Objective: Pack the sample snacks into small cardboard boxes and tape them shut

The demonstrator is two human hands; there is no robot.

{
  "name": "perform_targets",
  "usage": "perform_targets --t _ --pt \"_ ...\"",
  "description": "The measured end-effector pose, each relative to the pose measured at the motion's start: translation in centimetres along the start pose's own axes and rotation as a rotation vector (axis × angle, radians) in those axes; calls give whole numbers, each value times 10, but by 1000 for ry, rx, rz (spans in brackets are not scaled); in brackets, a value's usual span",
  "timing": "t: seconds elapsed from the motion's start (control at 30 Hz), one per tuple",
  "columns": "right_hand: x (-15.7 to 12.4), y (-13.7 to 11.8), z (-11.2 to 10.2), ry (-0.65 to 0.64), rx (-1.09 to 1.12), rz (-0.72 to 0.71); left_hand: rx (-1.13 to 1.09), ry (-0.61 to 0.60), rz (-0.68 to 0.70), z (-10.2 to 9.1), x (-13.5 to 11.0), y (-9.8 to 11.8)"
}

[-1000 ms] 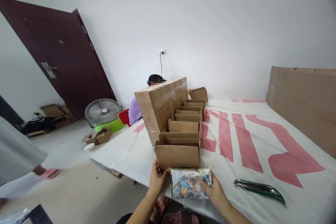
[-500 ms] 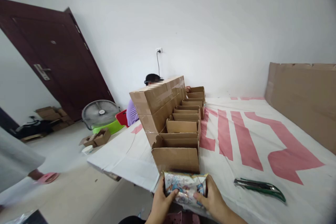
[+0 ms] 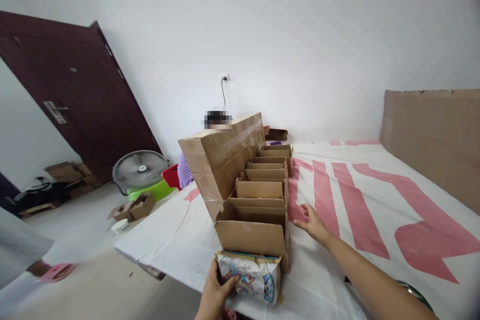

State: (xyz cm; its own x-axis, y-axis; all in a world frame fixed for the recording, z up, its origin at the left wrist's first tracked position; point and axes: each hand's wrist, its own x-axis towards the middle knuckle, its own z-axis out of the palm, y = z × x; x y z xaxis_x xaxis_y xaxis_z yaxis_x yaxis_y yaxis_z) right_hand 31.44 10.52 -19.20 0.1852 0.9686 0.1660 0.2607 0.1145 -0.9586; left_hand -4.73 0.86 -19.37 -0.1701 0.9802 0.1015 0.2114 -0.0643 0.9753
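My left hand point(image 3: 216, 291) grips the left end of a white plastic packet point(image 3: 251, 277) with colourful cartoon prints. The packet is at the table's near edge, in front of the nearest open cardboard box point(image 3: 249, 236). That box heads a row of open brown boxes point(image 3: 260, 188) running away from me. To the right of the row, my right hand point(image 3: 313, 224) is held out with fingers apart, nothing in it, close to the nearest box's side. Its forearm covers most of a green utility knife point(image 3: 416, 294).
Taped cartons point(image 3: 221, 152) are stacked along the row's left side, with a person behind them. That person's hand point(image 3: 266, 130) is by a tilted box point(image 3: 276, 134) at the far end. A large cardboard panel point(image 3: 431, 145) stands right. A fan point(image 3: 141, 169) is on the floor.
My right hand has let go of the packet and moved up and right, beside the boxes. My left hand keeps the packet. The farthest box has been shifted away from the row and tilted.
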Motion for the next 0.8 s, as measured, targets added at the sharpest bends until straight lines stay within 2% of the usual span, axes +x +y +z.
perform_targets --t 0.17,0.37,0.53,0.8 --pt "48 2 22 -66 32 -32 -2 74 4 8 2 -5" --pt "73 7 42 -155 138 -116 69 167 64 20 9 -7" --pt "88 18 41 -185 212 -90 62 205 71 28 17 -10" --pt "105 16 31 -227 290 -76 66 103 45 52 42 5"
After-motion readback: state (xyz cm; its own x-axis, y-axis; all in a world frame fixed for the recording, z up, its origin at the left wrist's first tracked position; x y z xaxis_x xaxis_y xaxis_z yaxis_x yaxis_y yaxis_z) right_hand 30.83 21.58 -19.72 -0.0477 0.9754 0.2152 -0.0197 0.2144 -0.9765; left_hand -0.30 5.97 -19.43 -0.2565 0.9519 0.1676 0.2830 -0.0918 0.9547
